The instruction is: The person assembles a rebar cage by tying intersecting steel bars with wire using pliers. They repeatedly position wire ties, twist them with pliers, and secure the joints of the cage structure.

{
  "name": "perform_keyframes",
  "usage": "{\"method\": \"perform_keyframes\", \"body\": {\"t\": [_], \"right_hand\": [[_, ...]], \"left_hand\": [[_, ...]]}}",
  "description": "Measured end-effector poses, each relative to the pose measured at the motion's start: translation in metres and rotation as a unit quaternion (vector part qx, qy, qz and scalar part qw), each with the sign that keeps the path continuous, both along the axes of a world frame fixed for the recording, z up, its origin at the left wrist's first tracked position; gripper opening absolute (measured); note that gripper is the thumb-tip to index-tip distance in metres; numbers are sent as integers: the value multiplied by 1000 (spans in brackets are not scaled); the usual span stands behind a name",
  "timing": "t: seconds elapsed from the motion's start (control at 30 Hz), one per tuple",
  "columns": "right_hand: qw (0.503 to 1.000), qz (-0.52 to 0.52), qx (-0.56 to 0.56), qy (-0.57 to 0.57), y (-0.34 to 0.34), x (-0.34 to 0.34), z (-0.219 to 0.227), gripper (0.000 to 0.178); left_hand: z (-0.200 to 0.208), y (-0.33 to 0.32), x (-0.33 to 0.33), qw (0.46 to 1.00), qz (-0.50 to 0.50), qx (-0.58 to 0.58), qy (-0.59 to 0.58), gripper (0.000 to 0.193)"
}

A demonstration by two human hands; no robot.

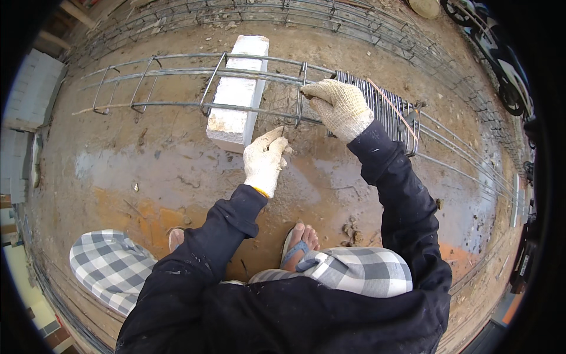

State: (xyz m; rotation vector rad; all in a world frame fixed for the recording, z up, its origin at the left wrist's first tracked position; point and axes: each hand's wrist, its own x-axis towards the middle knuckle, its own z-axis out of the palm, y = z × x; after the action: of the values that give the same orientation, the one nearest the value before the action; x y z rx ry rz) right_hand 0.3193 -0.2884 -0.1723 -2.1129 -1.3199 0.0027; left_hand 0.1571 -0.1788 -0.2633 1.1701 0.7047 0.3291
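A long cage of steel rebar with square stirrups rests across a white block. My right hand, in a knitted cream glove, is closed at the cage; its fingertips meet beside a stirrup. What they pinch is hidden. Just below the lower bar, my left hand, gloved too, has its fingers curled and thumb and forefinger pointing toward the bar. Anything in it is too small to name. Right of my right hand, a tight bundle of stirrups sits around the bars, with a thin copper-coloured strand over it.
Wet, muddy ground lies around my sandalled feet. More rebar cages run along the far side. Pale blocks are stacked at the left. A motorbike stands at the far right. Bare bars extend rightward.
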Motion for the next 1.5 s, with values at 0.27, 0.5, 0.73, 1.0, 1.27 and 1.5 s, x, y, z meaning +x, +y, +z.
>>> {"method": "perform_keyframes", "body": {"t": [0.27, 0.5, 0.73, 1.0, 1.27, 1.5], "right_hand": [[990, -51, -11, 134, 22, 13, -5, 31], [984, -73, -33, 159, 30, 21, -14, 25], [986, -63, -2, 156, 32, 28, -23, 18], [971, -57, -12, 232, 29, 27, -19, 13], [995, -8, 33, 94, 7, 1, -3, 13], [932, 253, -30, -259, -39, -23, -14, 31]], "left_hand": [[16, -4, 16, 998, 25, 28, -45, 31], [20, -5, 22, 998, -15, 52, -43, 31], [29, 3, 25, 995, -93, -12, -40, 20], [27, -4, 33, 993, -76, 12, -90, 20], [15, -13, 34, 980, -50, 182, -57, 17], [-1, -5, 37, 885, -22, 450, -117, 13]]}}
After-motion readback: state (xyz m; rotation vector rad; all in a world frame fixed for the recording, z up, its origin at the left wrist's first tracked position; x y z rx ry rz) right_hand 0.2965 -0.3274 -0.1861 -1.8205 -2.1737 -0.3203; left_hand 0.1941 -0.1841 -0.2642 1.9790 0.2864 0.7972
